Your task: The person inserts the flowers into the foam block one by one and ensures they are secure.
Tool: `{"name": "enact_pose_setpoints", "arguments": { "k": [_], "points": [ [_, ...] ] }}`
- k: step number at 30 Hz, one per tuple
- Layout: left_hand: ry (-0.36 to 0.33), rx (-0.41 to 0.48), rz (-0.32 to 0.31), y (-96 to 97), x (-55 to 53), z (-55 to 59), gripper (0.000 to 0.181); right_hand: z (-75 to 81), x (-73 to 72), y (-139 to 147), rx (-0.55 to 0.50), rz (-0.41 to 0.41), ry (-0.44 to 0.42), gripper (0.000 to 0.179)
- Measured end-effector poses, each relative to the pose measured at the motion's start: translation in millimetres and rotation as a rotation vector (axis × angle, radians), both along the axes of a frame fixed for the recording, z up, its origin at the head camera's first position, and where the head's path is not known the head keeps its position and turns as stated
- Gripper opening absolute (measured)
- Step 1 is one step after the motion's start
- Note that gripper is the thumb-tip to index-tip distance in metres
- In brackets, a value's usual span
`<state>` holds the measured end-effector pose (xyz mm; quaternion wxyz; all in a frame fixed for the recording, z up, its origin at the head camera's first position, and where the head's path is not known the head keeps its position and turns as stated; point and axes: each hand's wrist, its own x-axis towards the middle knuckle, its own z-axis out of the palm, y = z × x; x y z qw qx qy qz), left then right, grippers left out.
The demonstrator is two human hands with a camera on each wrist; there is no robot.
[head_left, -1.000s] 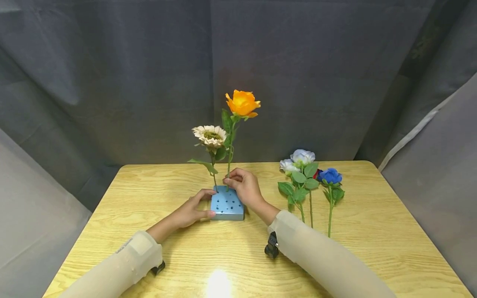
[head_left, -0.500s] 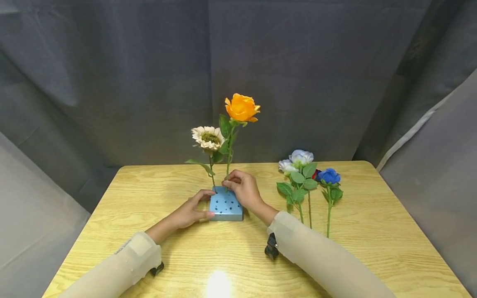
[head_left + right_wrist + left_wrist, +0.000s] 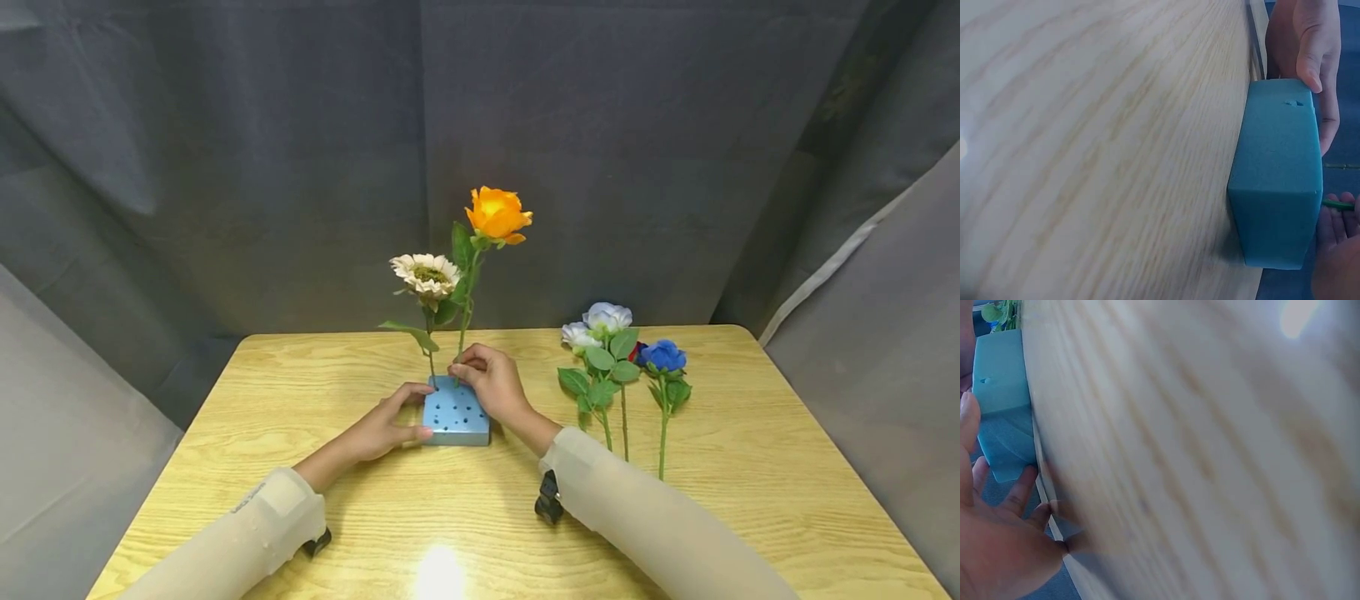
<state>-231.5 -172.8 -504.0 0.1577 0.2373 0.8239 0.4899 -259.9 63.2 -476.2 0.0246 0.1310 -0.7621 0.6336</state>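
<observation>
A light blue foam block [image 3: 456, 417] dotted with holes sits flat on the wooden table. My left hand [image 3: 386, 427] holds its left side, thumb at the front corner and fingertips at the back. Thumb and fingers of my right hand [image 3: 493, 382] pinch the lower green stem of an artificial orange rose [image 3: 498, 215] at the block's back edge. That stem leans a little to the right. Just left of it, a cream sunflower-like flower [image 3: 426, 275] stands in the block. In the right wrist view, the green stem [image 3: 1338, 204] shows beside my right fingers, behind the block.
To the right lie pale white-lilac roses [image 3: 607, 317] with green leaves, a blue rose [image 3: 663, 356] and a partly hidden red bloom [image 3: 636, 351]. A dark grey curtain [image 3: 300, 167] hangs behind the table [image 3: 360, 525].
The orange rose's head has swung slightly right and now leans away from the cream flower. My left hand keeps its hold on the block, and my right hand stays at the stem.
</observation>
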Motion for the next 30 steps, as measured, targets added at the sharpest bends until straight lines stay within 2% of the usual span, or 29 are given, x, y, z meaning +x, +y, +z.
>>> {"name": "enact_pose_setpoints", "arguments": {
  "k": [7,17,30],
  "points": [
    [0.014,0.005,-0.002,1.1,2.1,3.5,0.066,-0.2,-0.5,1,-0.05,0.018,-0.072,0.007],
    [0.01,0.0,-0.002,0.6,2.4,3.1,0.066,5.8,0.4,8,-0.023,0.002,-0.121,0.021],
    [0.017,0.002,-0.003,-0.4,-0.8,-0.9,0.064,5.6,3.5,27,0.008,-0.003,-0.105,0.028]
  ]
}}
